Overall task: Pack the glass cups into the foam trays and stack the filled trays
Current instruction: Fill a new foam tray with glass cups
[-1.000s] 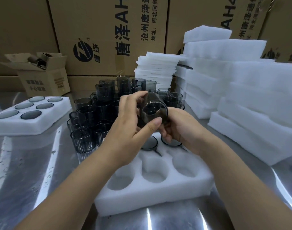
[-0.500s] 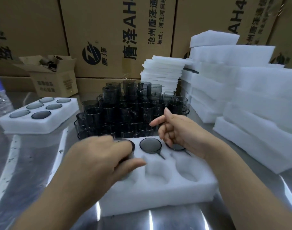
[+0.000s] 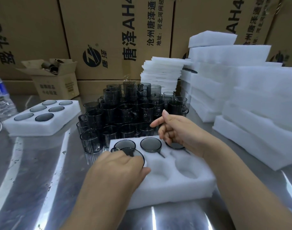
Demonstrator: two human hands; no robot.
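Head camera looks down on a white foam tray lying on the shiny metal table right under both hands. The left hand has its fingers curled over a dark glass cup and its thumb against the cup's near side, gripping it as it sits in the tray's near-left pocket. The right hand hovers above the tray's far-right corner, holding nothing, with the index finger and thumb stretched out and the other fingers loosely curled. Beneath and just ahead of the hands, the far row of pockets holds three seated cups, the right one partly hidden by the right hand; the two pockets near the right wrist are bare foam. Just beyond the hands stands a dense cluster of loose cups, some stacked on others. Well left of the left hand lies a filled tray with six dark discs showing. To the right of the right hand rise piles of spare foam trays, with a stack of thin foam sheets beyond the cluster, in front of printed cardboard boxes.
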